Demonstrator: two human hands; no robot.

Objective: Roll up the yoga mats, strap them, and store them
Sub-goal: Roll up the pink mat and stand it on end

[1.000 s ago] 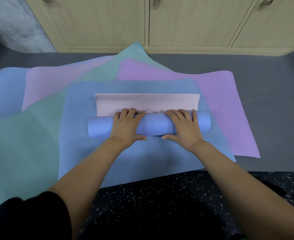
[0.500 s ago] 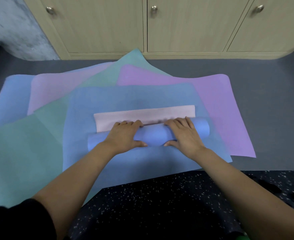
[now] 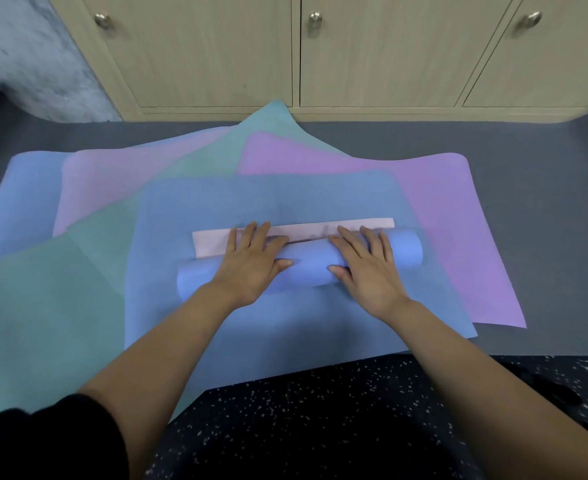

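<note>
A blue mat roll (image 3: 308,268) lies crosswise on a flat blue mat (image 3: 268,206). Only a narrow strip of its pale pink underside (image 3: 212,242) still lies unrolled beyond the roll. My left hand (image 3: 251,261) presses on the roll's left half, fingers straight and reaching onto the pink strip. On the right half my right hand (image 3: 368,268) rests flat, thumb against the near side. Under the flat blue mat lie a purple mat (image 3: 452,237), a teal mat (image 3: 43,306), a pale pink mat (image 3: 102,188) and another blue mat (image 3: 25,199), fanned out on the grey floor.
Wooden cupboards (image 3: 354,57) with round knobs stand shut along the far side. A rough grey wall (image 3: 25,53) is at the far left. A dark speckled floor mat (image 3: 320,420) lies under me. Bare grey floor (image 3: 545,209) shows to the right.
Both hands have pushed the roll away from me. The unrolled pink strip has shrunk to a narrow band and the roll has grown thicker.
</note>
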